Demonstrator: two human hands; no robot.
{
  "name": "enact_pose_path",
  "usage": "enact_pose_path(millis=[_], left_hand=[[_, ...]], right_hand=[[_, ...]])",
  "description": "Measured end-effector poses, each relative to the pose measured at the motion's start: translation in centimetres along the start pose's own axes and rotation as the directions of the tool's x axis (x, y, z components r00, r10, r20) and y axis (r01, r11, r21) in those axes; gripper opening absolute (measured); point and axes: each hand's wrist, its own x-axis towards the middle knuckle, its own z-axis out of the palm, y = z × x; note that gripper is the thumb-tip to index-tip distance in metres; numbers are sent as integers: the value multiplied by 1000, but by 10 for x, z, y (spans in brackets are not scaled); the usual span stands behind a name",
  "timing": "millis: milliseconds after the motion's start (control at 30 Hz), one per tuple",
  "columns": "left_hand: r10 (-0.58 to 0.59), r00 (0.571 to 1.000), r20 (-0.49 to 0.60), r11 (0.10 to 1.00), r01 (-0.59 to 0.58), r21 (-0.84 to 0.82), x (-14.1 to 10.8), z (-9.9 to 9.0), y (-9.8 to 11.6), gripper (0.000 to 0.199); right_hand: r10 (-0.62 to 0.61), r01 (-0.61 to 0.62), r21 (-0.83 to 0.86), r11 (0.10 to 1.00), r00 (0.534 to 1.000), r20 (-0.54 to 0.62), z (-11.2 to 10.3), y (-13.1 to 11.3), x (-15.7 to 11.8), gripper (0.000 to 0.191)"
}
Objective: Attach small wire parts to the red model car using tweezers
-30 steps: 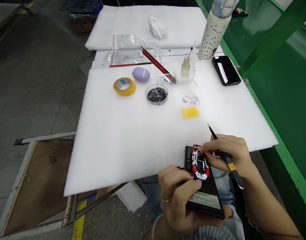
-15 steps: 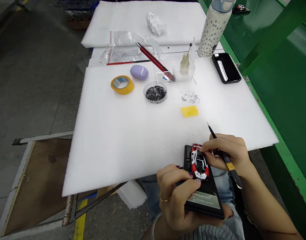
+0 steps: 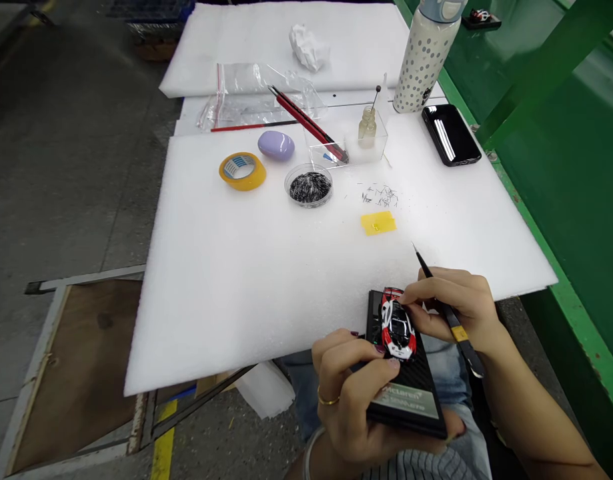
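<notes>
Your left hand [image 3: 349, 393] gripped the base [image 3: 427, 372], the car [image 3: 399, 330] on it, at the counter [image 3: 246, 280]'s near edge; your right hand [image 3: 459, 297] held tweezers [image 3: 458, 333], fingertips [image 3: 409, 295] at the car. Farther off, tape [image 3: 256, 177] lay toward the left edge.

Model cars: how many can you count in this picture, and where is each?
2: one model car on the black base, lower right; a second car, small in view, on a dark stand, top right, beyond the bottle.
</notes>
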Motion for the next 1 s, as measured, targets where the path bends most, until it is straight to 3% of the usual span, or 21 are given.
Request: enact_pose_path(millis=[467, 733, 867, 1000], left_hand=[[-2, 1000, -15, 1000, 2, -7, 1, 1, 0, 55], [13, 1000, -1, 1000, -13, 7, 4, 1, 1, 52], [11, 1000, -19, 1000, -11, -5, 4, 1, 0, 52], [3, 999, -35, 1000, -3, 8, 0, -1, -3, 54]], right_hand=[[4, -3, 14, 1000, 999, -43, -3, -2, 1, 20], [161, -160, 16, 987, 985, -64, -11, 1, -8, 23], [261, -282, 210, 936, 958, 119, -25, 14, -5, 25], [125, -334, 428, 840, 886, 447, -35, 25, 15, 48]])
